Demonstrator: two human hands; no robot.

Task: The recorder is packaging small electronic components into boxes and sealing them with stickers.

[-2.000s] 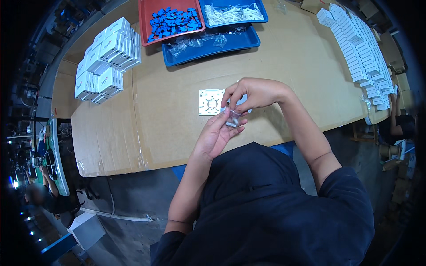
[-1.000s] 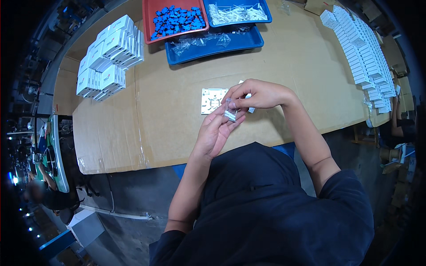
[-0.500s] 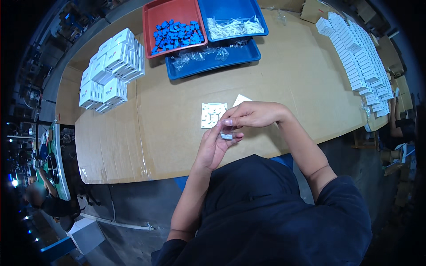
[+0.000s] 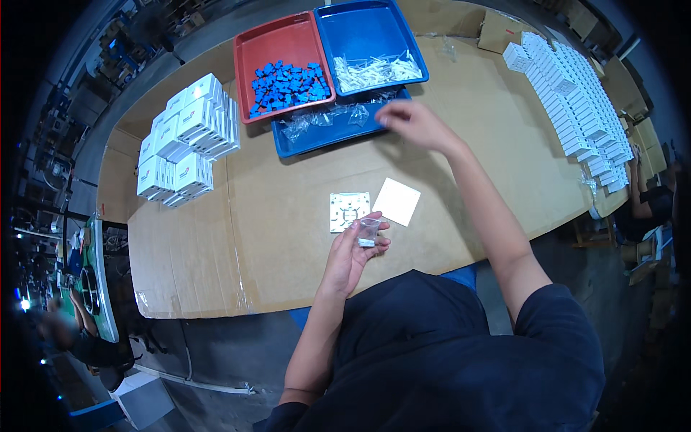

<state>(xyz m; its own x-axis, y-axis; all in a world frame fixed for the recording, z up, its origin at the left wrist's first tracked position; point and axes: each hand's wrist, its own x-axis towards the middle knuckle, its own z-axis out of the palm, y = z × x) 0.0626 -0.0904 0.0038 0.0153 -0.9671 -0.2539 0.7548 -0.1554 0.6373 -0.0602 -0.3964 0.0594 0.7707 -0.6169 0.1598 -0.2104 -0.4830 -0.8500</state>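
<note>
While the left hand [image 4: 346, 261] grasps a small clear bag [image 4: 369, 229] of white pieces [image 4: 366, 243] at frame centre, the right hand [image 4: 414, 124], fingers curled, hovers by the lower blue tray [image 4: 324, 140], upper centre; can't tell if it holds anything. Bag mouth looks unsealed; tilting could spill pieces near the white plate [image 4: 340, 204].

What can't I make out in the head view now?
All in the head view:
Bag: how many white pieces it holds; too small.
Right hand: whether it grips anything; blurred.
Patterned plate: lower right corner; behind left hand and bag.
Lower tray: far part; under red tray and upper tray.
</note>
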